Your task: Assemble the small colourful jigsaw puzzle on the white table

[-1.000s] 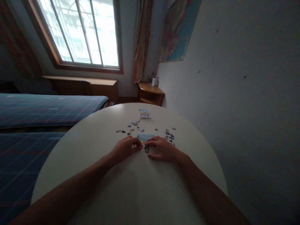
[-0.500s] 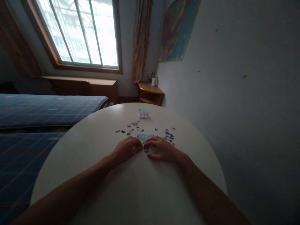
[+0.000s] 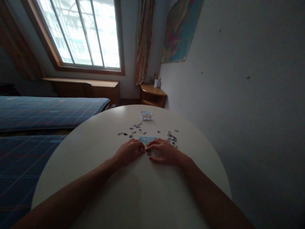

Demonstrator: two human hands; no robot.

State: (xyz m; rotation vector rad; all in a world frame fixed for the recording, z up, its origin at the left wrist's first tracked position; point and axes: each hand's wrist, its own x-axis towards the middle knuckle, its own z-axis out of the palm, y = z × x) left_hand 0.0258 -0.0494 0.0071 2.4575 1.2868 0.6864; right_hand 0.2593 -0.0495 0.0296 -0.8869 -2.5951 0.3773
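A partly joined jigsaw puzzle (image 3: 147, 140) with a light blue top lies on the round white table (image 3: 133, 190). My left hand (image 3: 128, 151) rests just left of its lower edge, fingers curled with the tips pinched at the puzzle's edge. My right hand (image 3: 164, 151) lies at the lower right, fingers bent and pressing on the pieces there. The fingertips of both hands almost meet over a few dark pieces (image 3: 148, 153). Whether either hand grips a piece is too small to see. Loose pieces (image 3: 133, 129) are scattered beyond the hands.
A small picture card (image 3: 146, 115) lies near the table's far edge. More loose pieces (image 3: 172, 138) sit to the right. A blue checked bed (image 3: 47, 109) is on the left, a wall on the right, a wooden corner shelf (image 3: 152, 94) and window behind.
Both hands have stayed at the puzzle's lower edge. The fingertips have drawn slightly closer together. Nothing else has moved.
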